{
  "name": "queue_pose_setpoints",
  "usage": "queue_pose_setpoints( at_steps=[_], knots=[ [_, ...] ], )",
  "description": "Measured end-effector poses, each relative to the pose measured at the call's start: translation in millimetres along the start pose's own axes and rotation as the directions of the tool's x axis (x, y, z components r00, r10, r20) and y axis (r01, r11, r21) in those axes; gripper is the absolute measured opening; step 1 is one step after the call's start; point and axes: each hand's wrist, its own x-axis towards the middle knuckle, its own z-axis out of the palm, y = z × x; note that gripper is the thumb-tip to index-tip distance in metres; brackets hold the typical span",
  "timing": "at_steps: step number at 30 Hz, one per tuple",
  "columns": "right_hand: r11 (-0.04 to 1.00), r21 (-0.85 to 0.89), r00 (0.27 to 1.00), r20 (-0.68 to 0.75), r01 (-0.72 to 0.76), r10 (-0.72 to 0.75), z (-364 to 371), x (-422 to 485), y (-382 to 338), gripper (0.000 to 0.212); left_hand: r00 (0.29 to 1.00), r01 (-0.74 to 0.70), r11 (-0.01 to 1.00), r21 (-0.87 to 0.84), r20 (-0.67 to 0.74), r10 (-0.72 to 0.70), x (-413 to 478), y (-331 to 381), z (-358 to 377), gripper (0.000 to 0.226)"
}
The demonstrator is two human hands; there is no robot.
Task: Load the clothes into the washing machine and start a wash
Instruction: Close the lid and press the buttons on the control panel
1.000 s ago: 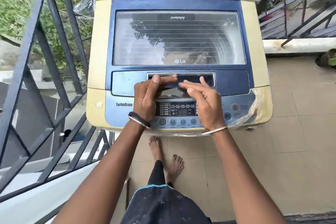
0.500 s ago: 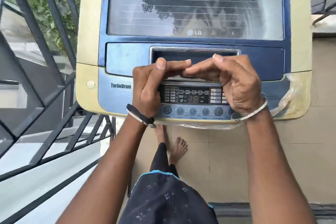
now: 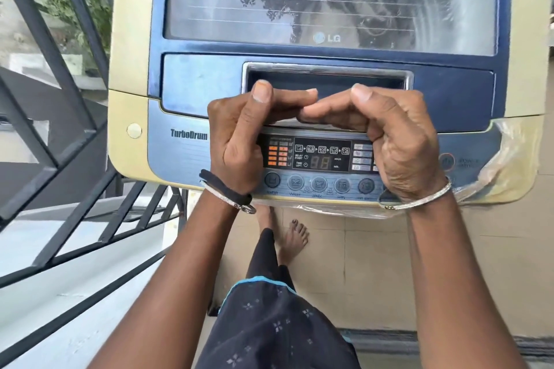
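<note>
A blue and cream top-loading washing machine (image 3: 132, 39) fills the upper view. Its glass lid (image 3: 329, 3) lies down, and reflections hide the drum beneath. My left hand (image 3: 236, 135) and my right hand (image 3: 398, 138) sit side by side at the lid handle (image 3: 329, 76). On both hands the thumb rests on top and the fingers curl under the lid's front edge, fingertips nearly touching. Between my wrists shows the control panel (image 3: 320, 156), with lit orange indicators and a row of round buttons. No clothes are in sight.
A black metal railing (image 3: 60, 75) runs close along the machine's left side, with a drop beyond it. Loose plastic wrap (image 3: 512, 159) clings to the front right corner by the power button (image 3: 446, 161). My bare feet (image 3: 295, 234) stand on beige floor tiles.
My head has moved closer to the machine. Both hands went from flat fingers on the handle recess to fingers curled under the lid's front edge.
</note>
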Motion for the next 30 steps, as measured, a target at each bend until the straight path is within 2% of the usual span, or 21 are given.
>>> queue_pose_setpoints(
  at_steps=[30],
  knots=[
    [1.000,0.003,0.999,-0.044,0.010,-0.010,7.0,2.4,3.1,0.042,1.000,0.006,1.000,-0.008,0.007,-0.006,0.5,-1.0,-0.8,0.053]
  ],
)
